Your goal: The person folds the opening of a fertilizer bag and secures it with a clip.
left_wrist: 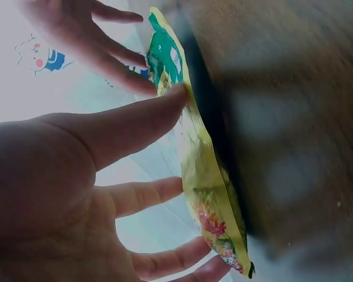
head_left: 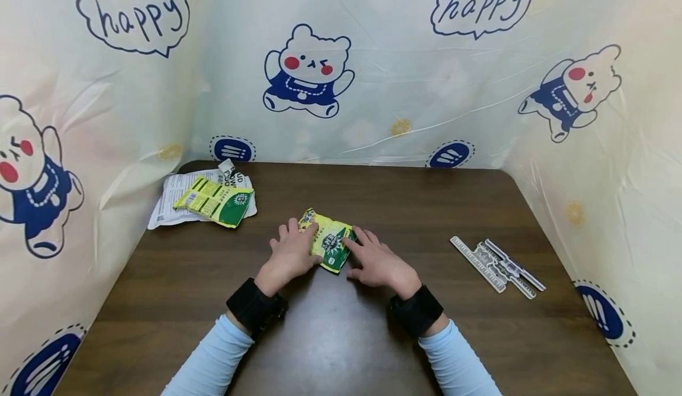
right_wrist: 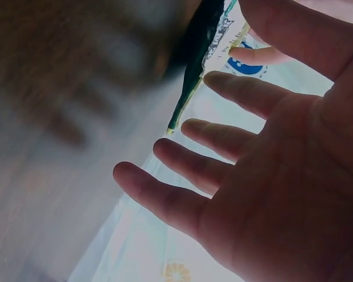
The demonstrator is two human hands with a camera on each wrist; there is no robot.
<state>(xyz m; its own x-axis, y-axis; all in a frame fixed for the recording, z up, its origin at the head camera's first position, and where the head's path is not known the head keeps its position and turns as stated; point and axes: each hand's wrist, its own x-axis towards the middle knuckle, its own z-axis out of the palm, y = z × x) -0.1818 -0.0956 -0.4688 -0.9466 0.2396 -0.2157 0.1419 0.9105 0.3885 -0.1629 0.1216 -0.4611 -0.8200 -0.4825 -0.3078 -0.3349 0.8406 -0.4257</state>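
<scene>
A yellow and green packet (head_left: 331, 243) lies on the brown table between the two hands. My left hand (head_left: 290, 249) touches its left side with spread, fairly straight fingers; in the left wrist view the thumb (left_wrist: 141, 124) meets the packet's yellow edge (left_wrist: 208, 170). At the right side is my right hand (head_left: 379, 263), its fingers also spread and its index fingertip at the packet. From the right wrist camera, the other fingers (right_wrist: 164, 197) reach out past the packet's green end (right_wrist: 191, 82), holding nothing.
At the back left, a second yellow and green packet (head_left: 218, 200) rests on a white printed bag (head_left: 173, 198), with a small white piece (head_left: 227, 168) beside it. Several flat grey-white strips (head_left: 479, 264) lie on the right. A printed sheet (head_left: 373, 88) walls the table (head_left: 330, 354).
</scene>
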